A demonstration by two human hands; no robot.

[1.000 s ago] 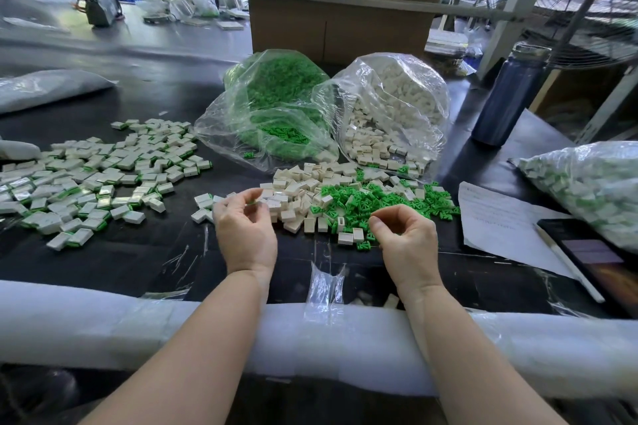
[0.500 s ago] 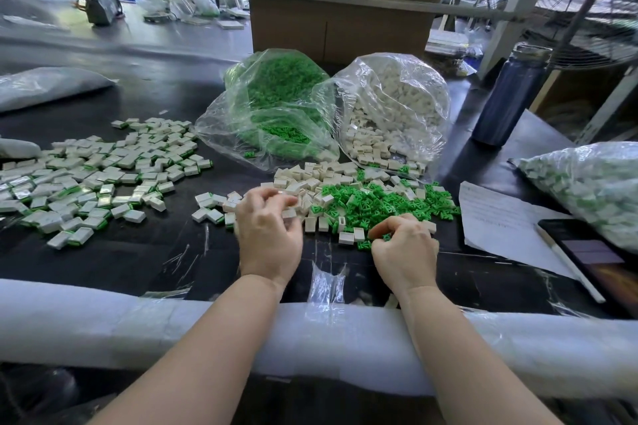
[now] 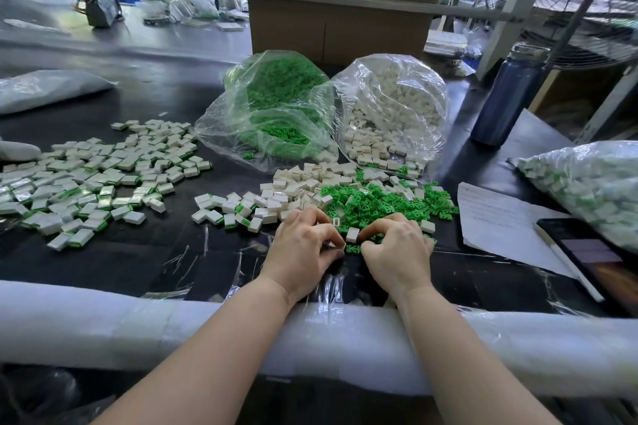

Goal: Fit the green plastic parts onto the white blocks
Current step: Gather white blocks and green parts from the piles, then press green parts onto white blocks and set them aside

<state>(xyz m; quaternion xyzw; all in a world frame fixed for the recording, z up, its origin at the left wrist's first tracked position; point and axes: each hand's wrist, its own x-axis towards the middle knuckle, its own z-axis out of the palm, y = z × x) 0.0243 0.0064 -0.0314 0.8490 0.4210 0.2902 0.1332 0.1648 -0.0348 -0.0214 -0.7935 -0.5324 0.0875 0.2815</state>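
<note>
White plastic shows at my left fingertips (image 3: 336, 247): my left hand (image 3: 303, 248) has its fingers curled in, thumb and forefinger pinched on what looks like a small white rectangular block, mostly hidden under the knuckles. My right hand (image 3: 397, 252) is curled the same way, fingertips down among small green plastic clips at the near edge of the loose green pile (image 3: 379, 207); whether a clip is already pinched I cannot tell. Both grips sit close together, nearly touching, low over the black bench (image 3: 121, 262). I judge they meet here so clip and block can be pressed together with short finger travel. Wrists rest near the white foam padding (image 3: 103, 321) along the bench edge, which steadies the pinch.

Just beyond the two grips, between them, one bare white block (image 3: 352, 235) lies loose, with a green clip (image 3: 353, 248) touching its near side. Farther out, loose white blocks (image 3: 303, 183) lie left of the green pile, both within reach and spilled from two open clear plastic bags, one of green clips (image 3: 276, 107), one of white blocks (image 3: 393, 114).

Well apart to my left: the spread of finished white blocks with green edges (image 3: 86, 183), kept separate from raw stock. To the right: paper sheet (image 3: 497, 217), dark tablet (image 3: 593, 252), blue bottle (image 3: 507, 97), another filled bag (image 3: 587, 183).
</note>
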